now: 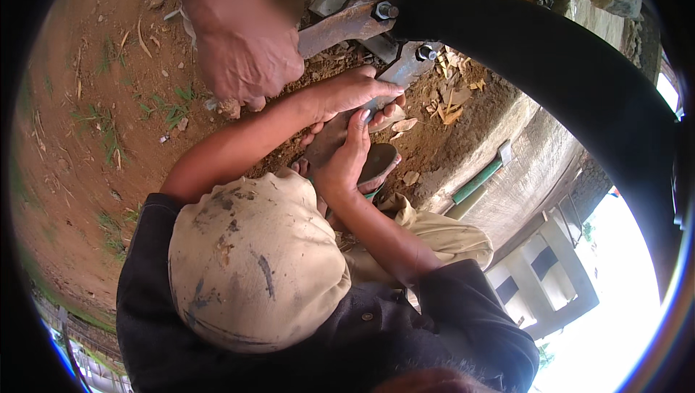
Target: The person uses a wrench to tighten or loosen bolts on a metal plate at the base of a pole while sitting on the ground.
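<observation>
My left hand reaches across, its fingers closed around a flat grey metal bar, with the thumb stretched along it. From the other side, my right hand also grips this bar, its thumb pressed on the face. The bar's upper end is bolted by a nut to a thick black curved beam. A second, rusty bar is bolted beside it. Another person's hand, closed, comes from the top left beside the rusty bar's end; what it holds is hidden.
A green-handled tool lies on the pale concrete ledge at right. My stained beige knee rises in front, and a sandalled foot is below my hands. Dry leaves litter the brown soil. A white slatted object stands lower right.
</observation>
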A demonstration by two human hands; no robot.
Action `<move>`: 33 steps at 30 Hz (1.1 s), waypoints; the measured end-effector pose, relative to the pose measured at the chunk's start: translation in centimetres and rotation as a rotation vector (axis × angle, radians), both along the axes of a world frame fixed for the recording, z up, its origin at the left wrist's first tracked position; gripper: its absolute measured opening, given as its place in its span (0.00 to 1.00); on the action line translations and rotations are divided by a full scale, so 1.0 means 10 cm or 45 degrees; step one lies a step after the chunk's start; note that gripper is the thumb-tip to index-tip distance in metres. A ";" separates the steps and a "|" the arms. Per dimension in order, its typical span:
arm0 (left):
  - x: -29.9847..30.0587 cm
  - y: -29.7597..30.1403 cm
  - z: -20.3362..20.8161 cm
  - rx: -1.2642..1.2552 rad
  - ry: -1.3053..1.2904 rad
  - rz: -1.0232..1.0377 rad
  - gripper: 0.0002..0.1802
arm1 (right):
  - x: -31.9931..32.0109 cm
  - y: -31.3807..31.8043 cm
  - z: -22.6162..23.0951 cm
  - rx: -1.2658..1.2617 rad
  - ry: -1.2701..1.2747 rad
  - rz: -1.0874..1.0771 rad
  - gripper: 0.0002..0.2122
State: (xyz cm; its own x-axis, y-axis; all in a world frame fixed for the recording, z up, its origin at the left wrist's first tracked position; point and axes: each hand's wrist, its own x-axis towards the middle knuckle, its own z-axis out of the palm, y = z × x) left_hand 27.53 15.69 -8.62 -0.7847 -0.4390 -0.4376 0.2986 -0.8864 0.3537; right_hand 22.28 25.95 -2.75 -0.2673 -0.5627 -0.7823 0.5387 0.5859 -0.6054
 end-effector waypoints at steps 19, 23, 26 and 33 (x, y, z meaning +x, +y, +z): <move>2.47 2.88 -0.55 -0.628 -2.908 0.140 0.42 | -2.19 -1.11 0.85 0.368 0.522 1.407 0.18; 2.50 2.90 -0.60 -0.615 -2.909 0.214 0.40 | -2.42 -1.33 0.63 0.262 0.496 1.579 0.19; 2.52 2.92 -0.65 -0.625 -2.933 0.223 0.38 | -2.64 -1.60 0.47 0.238 0.450 1.711 0.19; 2.50 2.96 -0.65 -0.683 -2.965 0.234 0.35 | -2.81 -1.83 0.40 0.272 0.430 1.860 0.21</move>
State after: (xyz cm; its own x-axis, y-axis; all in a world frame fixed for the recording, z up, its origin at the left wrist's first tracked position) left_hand 52.58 45.29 -15.08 0.6672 -0.7430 -0.0529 -0.7254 -0.6642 0.1807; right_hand -5.85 7.60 1.24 0.2304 -0.3721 -0.8991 -0.7192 0.5573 -0.4149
